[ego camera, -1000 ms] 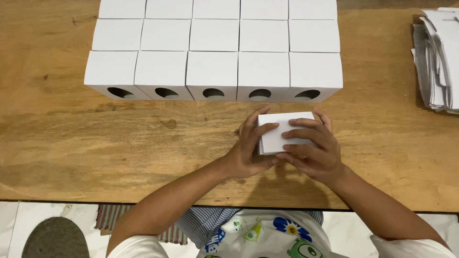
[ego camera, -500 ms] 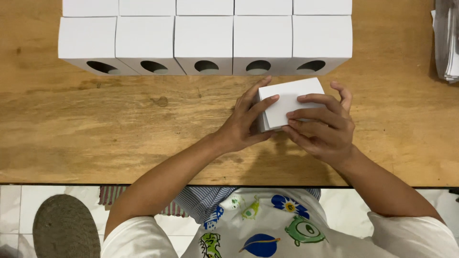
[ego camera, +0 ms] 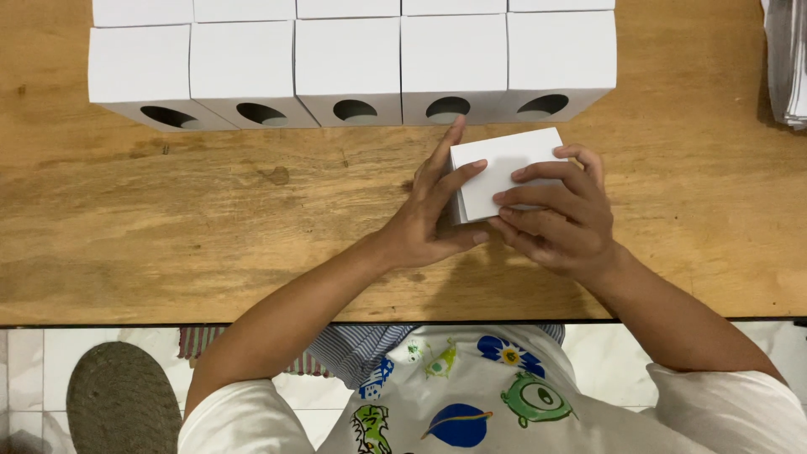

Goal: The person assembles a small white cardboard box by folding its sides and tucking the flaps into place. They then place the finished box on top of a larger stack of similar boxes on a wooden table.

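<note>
I hold a small white cardboard box (ego camera: 496, 168) over the wooden table (ego camera: 210, 219), a little right of centre. My left hand (ego camera: 433, 214) grips its left side, fingers laid along the top edge. My right hand (ego camera: 559, 219) wraps over its right and near sides. Just beyond it stands a row of identical white boxes (ego camera: 349, 67), each with a round hole in its near face.
More white boxes (ego camera: 244, 8) fill a second row behind the first, at the top edge. A stack of flat grey-white sheets (ego camera: 786, 59) lies at the table's far right. Below the table edge are a tiled floor and a round mat (ego camera: 118, 399).
Both hands have carried the box slightly away from me and to the right, closer to the row. The view has shifted nearer to the table.
</note>
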